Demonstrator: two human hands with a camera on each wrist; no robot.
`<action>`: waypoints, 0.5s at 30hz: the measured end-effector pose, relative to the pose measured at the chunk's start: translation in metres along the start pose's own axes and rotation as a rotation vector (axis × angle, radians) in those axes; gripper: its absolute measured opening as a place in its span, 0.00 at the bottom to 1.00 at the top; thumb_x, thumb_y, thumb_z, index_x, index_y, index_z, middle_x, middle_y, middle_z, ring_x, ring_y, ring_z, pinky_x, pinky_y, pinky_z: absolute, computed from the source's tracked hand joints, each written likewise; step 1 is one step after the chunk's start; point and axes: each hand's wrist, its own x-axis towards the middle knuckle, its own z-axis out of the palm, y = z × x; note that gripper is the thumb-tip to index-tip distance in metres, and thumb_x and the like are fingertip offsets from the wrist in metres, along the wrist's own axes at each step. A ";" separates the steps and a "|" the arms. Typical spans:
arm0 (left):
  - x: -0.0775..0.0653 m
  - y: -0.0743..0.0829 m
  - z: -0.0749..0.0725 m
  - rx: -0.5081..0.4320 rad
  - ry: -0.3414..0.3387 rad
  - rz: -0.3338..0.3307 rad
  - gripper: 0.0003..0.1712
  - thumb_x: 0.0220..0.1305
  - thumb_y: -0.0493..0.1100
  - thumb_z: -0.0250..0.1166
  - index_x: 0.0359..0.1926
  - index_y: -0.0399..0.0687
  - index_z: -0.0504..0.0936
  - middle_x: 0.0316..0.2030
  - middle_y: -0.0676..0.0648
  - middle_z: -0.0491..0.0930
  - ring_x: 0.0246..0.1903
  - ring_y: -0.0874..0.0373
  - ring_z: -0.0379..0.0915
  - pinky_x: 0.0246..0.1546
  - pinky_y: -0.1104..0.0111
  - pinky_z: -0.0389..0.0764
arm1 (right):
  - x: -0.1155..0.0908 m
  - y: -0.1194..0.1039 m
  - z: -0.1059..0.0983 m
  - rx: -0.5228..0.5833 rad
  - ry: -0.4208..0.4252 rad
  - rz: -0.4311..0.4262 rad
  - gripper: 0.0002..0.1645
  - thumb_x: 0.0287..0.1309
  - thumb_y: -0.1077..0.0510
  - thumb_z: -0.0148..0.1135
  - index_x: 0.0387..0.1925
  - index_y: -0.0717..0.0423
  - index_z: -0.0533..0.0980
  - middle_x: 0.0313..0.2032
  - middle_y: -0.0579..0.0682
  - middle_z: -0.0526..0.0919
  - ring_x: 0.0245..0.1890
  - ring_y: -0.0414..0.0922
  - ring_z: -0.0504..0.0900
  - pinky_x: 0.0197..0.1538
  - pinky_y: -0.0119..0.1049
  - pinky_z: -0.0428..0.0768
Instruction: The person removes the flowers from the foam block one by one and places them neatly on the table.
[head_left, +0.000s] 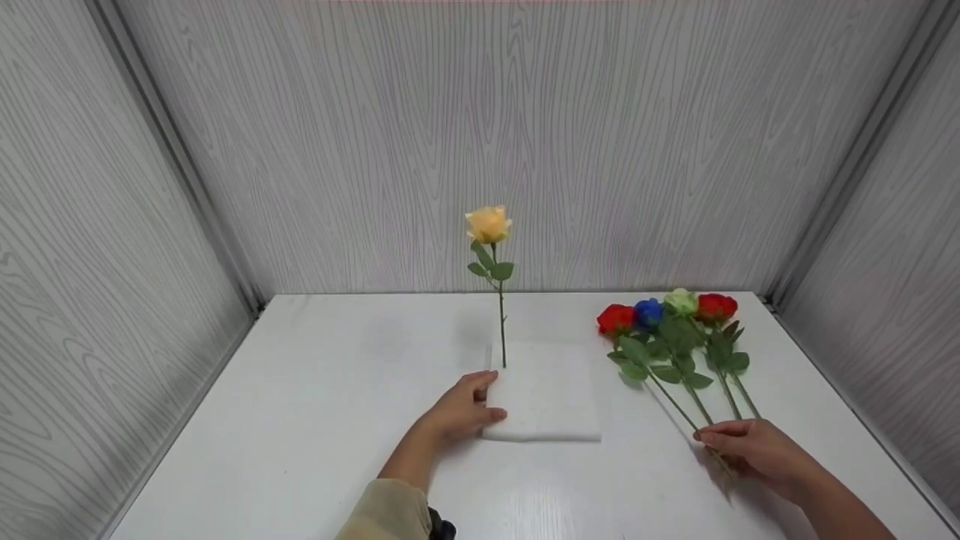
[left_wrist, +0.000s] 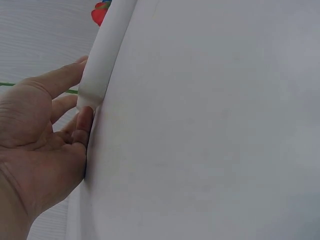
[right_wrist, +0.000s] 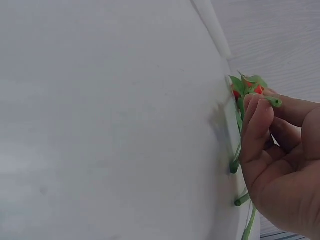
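A yellow rose (head_left: 488, 225) stands upright, its stem end at the far left part of a flat white block (head_left: 544, 394) on the table. My left hand (head_left: 466, 406) holds that block by its left edge; the left wrist view shows fingers (left_wrist: 84, 125) against the edge. On the right, my right hand (head_left: 757, 454) pinches the lower stem of a red rose (head_left: 616, 320) between thumb and fingers. Beside it lie a blue rose (head_left: 649, 313), a pale green rose (head_left: 681, 301) and another red rose (head_left: 717, 307). The right wrist view shows the pinched stem's cut end (right_wrist: 275, 102).
The white table (head_left: 315, 420) is enclosed by a grey wood-grain back wall (head_left: 375, 150) and side walls (head_left: 97, 247). Leaves of the roses overlap at the right rear of the table. A dark band (head_left: 441, 525) shows at the left wrist.
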 end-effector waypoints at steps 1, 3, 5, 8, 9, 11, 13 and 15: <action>0.000 0.000 0.000 0.004 0.001 -0.003 0.46 0.68 0.42 0.77 0.82 0.48 0.68 0.80 0.39 0.65 0.75 0.41 0.68 0.75 0.47 0.73 | 0.000 0.000 -0.001 -0.013 -0.010 -0.006 0.20 0.78 0.51 0.64 0.60 0.58 0.87 0.32 0.36 0.85 0.26 0.34 0.71 0.34 0.31 0.78; 0.000 0.000 0.000 0.003 -0.001 -0.008 0.46 0.68 0.43 0.77 0.82 0.49 0.68 0.81 0.40 0.64 0.75 0.41 0.68 0.74 0.47 0.73 | -0.001 -0.001 -0.002 -0.032 -0.021 -0.002 0.22 0.78 0.51 0.64 0.62 0.60 0.85 0.32 0.37 0.84 0.26 0.34 0.71 0.34 0.31 0.78; -0.001 0.001 0.000 -0.003 -0.004 -0.013 0.46 0.68 0.43 0.77 0.82 0.50 0.68 0.82 0.41 0.63 0.76 0.40 0.67 0.74 0.48 0.74 | -0.001 -0.001 -0.004 -0.042 -0.031 0.005 0.23 0.78 0.51 0.64 0.63 0.62 0.84 0.31 0.37 0.83 0.27 0.34 0.71 0.35 0.31 0.78; -0.001 0.001 0.000 -0.016 -0.007 -0.014 0.46 0.68 0.43 0.77 0.83 0.49 0.67 0.82 0.41 0.62 0.76 0.40 0.67 0.74 0.48 0.74 | -0.002 0.000 -0.005 -0.054 -0.024 0.028 0.23 0.77 0.52 0.65 0.63 0.62 0.84 0.32 0.37 0.84 0.28 0.35 0.73 0.36 0.32 0.78; -0.001 0.002 -0.001 -0.021 -0.007 -0.015 0.46 0.68 0.43 0.77 0.83 0.49 0.67 0.82 0.40 0.62 0.76 0.40 0.67 0.74 0.48 0.75 | -0.002 -0.001 -0.004 -0.065 -0.014 0.036 0.23 0.77 0.52 0.66 0.63 0.63 0.83 0.33 0.37 0.85 0.29 0.35 0.74 0.36 0.32 0.79; -0.002 0.003 -0.001 -0.022 -0.006 -0.014 0.46 0.68 0.42 0.77 0.83 0.49 0.67 0.81 0.40 0.63 0.76 0.39 0.67 0.74 0.47 0.75 | -0.003 -0.001 -0.002 -0.105 0.024 0.055 0.24 0.75 0.53 0.68 0.63 0.64 0.83 0.33 0.38 0.85 0.31 0.36 0.75 0.37 0.33 0.80; -0.002 0.003 -0.001 -0.023 -0.004 -0.017 0.46 0.68 0.42 0.77 0.83 0.49 0.67 0.81 0.39 0.64 0.76 0.40 0.67 0.74 0.47 0.74 | -0.003 -0.004 0.003 -0.161 0.083 0.073 0.24 0.73 0.53 0.70 0.61 0.65 0.84 0.34 0.39 0.87 0.32 0.37 0.78 0.37 0.34 0.82; -0.002 0.003 -0.001 -0.013 -0.001 -0.010 0.46 0.68 0.43 0.77 0.83 0.49 0.67 0.80 0.39 0.64 0.75 0.40 0.68 0.74 0.47 0.74 | -0.002 -0.007 0.008 -0.231 0.148 0.079 0.23 0.70 0.53 0.72 0.59 0.65 0.85 0.34 0.41 0.87 0.32 0.39 0.80 0.37 0.35 0.83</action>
